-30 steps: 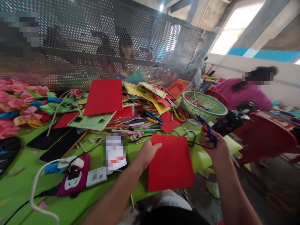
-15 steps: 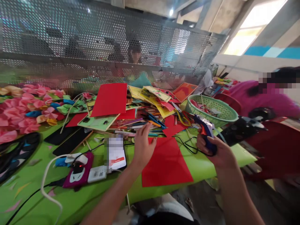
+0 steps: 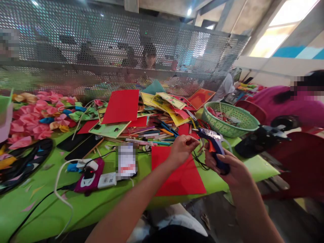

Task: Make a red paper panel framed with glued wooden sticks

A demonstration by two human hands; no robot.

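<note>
A dark blue hot glue gun with an orange trigger is gripped in my right hand, its nozzle pointing left. My left hand is just below and left of the nozzle, thumb and fingers drawn together in a pinch. Whatever lies between those fingertips, if anything, is too small to make out. Beneath my left forearm and hand, a red sheet of paper lies flat near the table's front edge. The gun's black cord runs behind the sheet.
Behind my hands lies a heap of pens, cards and yellow-handled scissors. A green basket stands at the right, before a person in pink. Left are a phone, a purple power strip and pink paper flowers.
My left hand has moved right, over the red sheet, and its fingers have closed from spread to pinched. The glue gun has shifted slightly left, toward that hand.
</note>
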